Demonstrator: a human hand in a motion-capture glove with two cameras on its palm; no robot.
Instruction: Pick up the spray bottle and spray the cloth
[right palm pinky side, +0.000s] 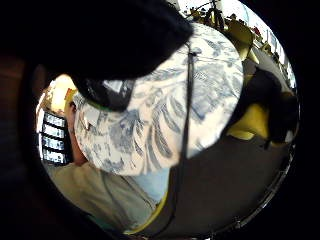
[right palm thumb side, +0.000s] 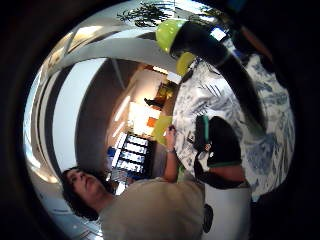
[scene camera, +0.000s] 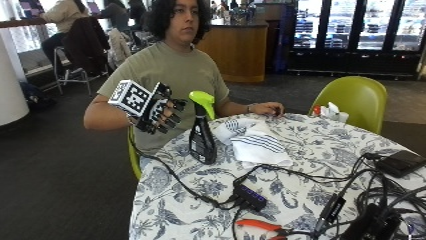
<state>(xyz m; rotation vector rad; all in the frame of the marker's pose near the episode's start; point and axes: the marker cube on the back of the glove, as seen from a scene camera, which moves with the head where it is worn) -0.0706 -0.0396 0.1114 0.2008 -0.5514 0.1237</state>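
Note:
In the outside view a black spray bottle (scene camera: 202, 135) with a lime-green trigger head stands upright near the edge of the round, floral-covered table (scene camera: 313, 150), on the person's side. My gloved right hand (scene camera: 160, 112) hovers in the air just left of the bottle's head, a short gap away, its fingers loosely bent and holding nothing. A white cloth (scene camera: 256, 140) with dark blue stripes lies crumpled on the table right beside the bottle. The thumb side palm view shows the bottle (right palm thumb side: 215, 50) close by, green head (right palm thumb side: 170, 32) first. The person's bare left hand (scene camera: 266, 108) rests on the table behind the cloth.
A black hub (scene camera: 249, 196) with several cables lies in front of the bottle, orange-handled pliers (scene camera: 263, 226) sit near the front edge, and black devices (scene camera: 399, 162) sit at the right. A lime-green chair (scene camera: 353, 97) stands behind the table.

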